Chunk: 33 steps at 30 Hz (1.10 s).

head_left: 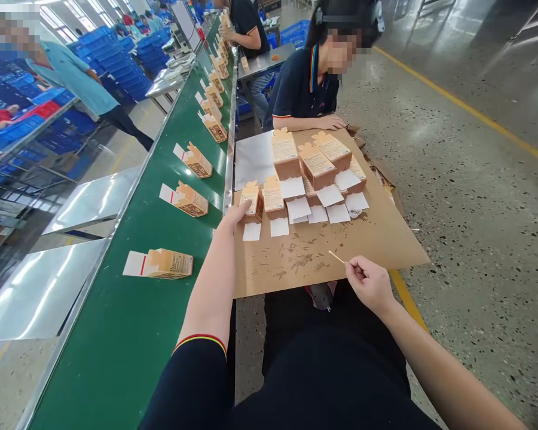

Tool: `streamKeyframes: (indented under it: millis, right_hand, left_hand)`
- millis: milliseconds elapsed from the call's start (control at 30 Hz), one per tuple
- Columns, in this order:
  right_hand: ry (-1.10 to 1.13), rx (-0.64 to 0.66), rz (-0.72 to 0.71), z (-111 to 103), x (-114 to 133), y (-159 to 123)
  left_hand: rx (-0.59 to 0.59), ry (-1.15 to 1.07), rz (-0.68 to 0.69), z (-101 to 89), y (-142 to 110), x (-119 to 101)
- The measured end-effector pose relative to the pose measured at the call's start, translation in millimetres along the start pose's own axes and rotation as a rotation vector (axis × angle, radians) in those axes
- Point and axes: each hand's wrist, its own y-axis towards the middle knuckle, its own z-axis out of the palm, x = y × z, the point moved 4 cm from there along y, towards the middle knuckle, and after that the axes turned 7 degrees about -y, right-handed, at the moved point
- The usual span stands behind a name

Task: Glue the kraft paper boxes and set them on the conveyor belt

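Note:
My left hand grips a small orange-brown carton at the left edge of a brown cardboard sheet. That carton's white end flap lies toward me. My right hand is closed over the front edge of the sheet, pinching a thin cotton swab whose tip points left and away. Right of the held carton stands another carton, and beyond it a pile of similar cartons, several with white flaps sticking out. Dark wet-looking marks spot the sheet between my hands.
At my left runs a green conveyor belt with several cartons lying in a row. A co-worker leans at the sheet's far side; another person stands farther along the belt. Blue crates are stacked at the far left.

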Motion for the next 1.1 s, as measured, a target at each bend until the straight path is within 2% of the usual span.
streamKeyframes:
  millis: [100, 200, 267, 367, 433, 567, 700, 800, 933, 1100]
  right_hand:
    - [-0.008, -0.038, 0.022, -15, -3, -5]
    - [-0.022, -0.057, 0.023, -28, -1, -13]
    - [-0.032, -0.042, 0.011, -28, 5, -18]
    - [-0.027, 0.057, -0.050, -6, 17, -19]
    - [-0.027, 0.146, -0.117, 21, 27, -17]
    - [-0.110, 0.255, -0.247, 67, 41, -16]
    - [-0.201, 0.321, -0.346, 85, 46, -22]
    - [-0.237, 0.336, -0.376, 88, 44, -23]
    - [-0.237, 0.300, -0.320, 86, 38, -11]
    - [-0.141, 0.153, -0.195, 62, 29, 1]
  left_hand:
    - [-0.024, -0.064, 0.002, -4.4, -21, 17]
    - [-0.088, -0.315, 0.090, -13.7, -75, 43]
    - [-0.069, -0.530, 0.123, -11.9, -118, 62]
    - [-0.012, -0.617, 0.055, 3.6, -171, 82]
    - [-0.042, -0.577, 0.045, 12.4, -190, 85]
    - [-0.056, -0.500, 0.102, 20.2, -194, 76]
    - [-0.043, -0.477, 0.089, 20.1, -192, 71]
    - [-0.065, -0.458, 0.071, 19.3, -194, 72]
    - [-0.071, -0.434, 0.097, 21.9, -198, 71]
    - [-0.099, -0.290, 0.142, 30.8, -213, 76]
